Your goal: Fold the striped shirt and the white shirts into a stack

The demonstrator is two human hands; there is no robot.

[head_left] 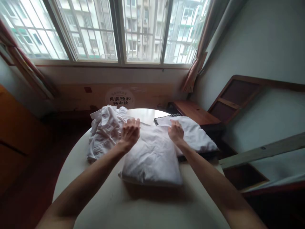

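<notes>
Folded white cloth (pixel 152 156) in curled fingers (pixel 137 123)

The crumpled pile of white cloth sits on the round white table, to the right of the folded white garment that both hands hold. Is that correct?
Not quite: the head view shows the crumpled pile of white cloth on the round white table, to the left of the folded white garment that the left hand and right hand hold, not to its right.
</notes>
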